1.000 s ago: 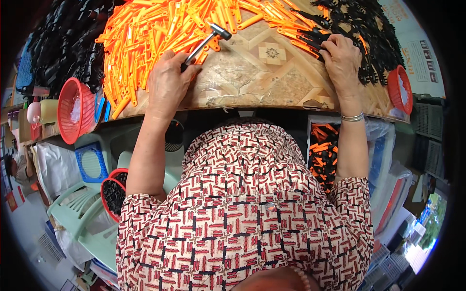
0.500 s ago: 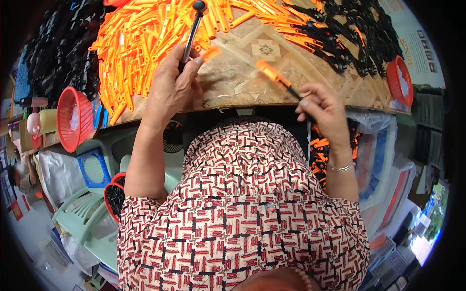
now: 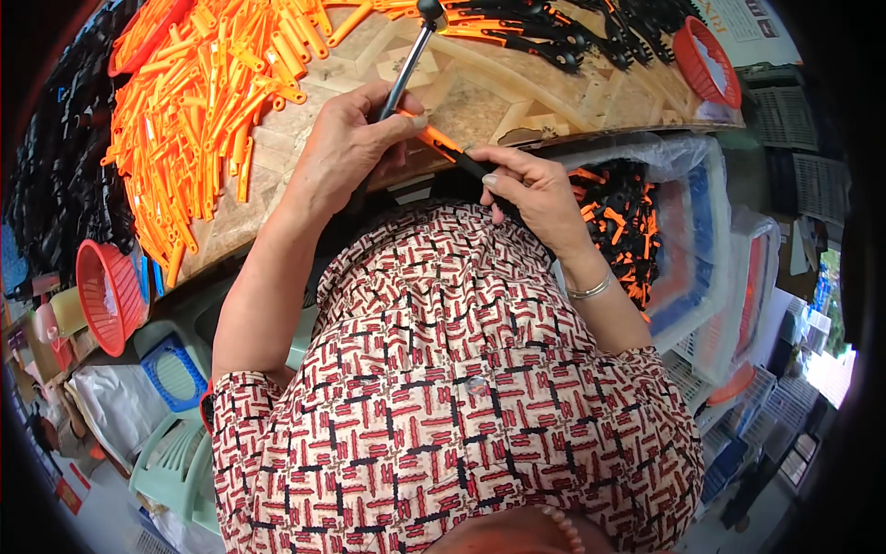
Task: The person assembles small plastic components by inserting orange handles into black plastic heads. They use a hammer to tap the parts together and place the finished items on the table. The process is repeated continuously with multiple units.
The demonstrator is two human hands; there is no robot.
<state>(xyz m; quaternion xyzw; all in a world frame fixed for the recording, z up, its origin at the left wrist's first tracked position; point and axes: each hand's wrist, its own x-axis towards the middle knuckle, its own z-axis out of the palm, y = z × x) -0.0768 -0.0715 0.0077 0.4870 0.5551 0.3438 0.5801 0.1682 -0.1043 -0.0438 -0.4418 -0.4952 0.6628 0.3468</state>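
Observation:
My left hand [image 3: 360,138] is closed around a shiny metal rod [image 3: 408,72] with a black round head, which points up over the table. At its thumb and fingertips is the orange end of a slim orange-and-black plastic handle [image 3: 445,146]. My right hand [image 3: 531,189] pinches the black end of that handle, so it spans the gap between both hands at the table's near edge. Fingers cover both ends, so whether a separate orange piece sits in my left fingertips is hidden. Beyond my left hand lies a heap of orange plastic handles [image 3: 221,102].
Black parts [image 3: 65,175] pile up at far left; orange-and-black pieces [image 3: 544,37] lie at the back. Red baskets stand at the left [image 3: 111,295] and right [image 3: 709,63] table edges. Below right, a plastic-lined crate [image 3: 688,231] is beside finished-looking orange-and-black pieces [image 3: 618,222].
My right hand has moved left and brought the orange-and-black handle to my left fingertips. The view has turned, shifting the table and heaps leftward and up. My left hand still grips the rod.

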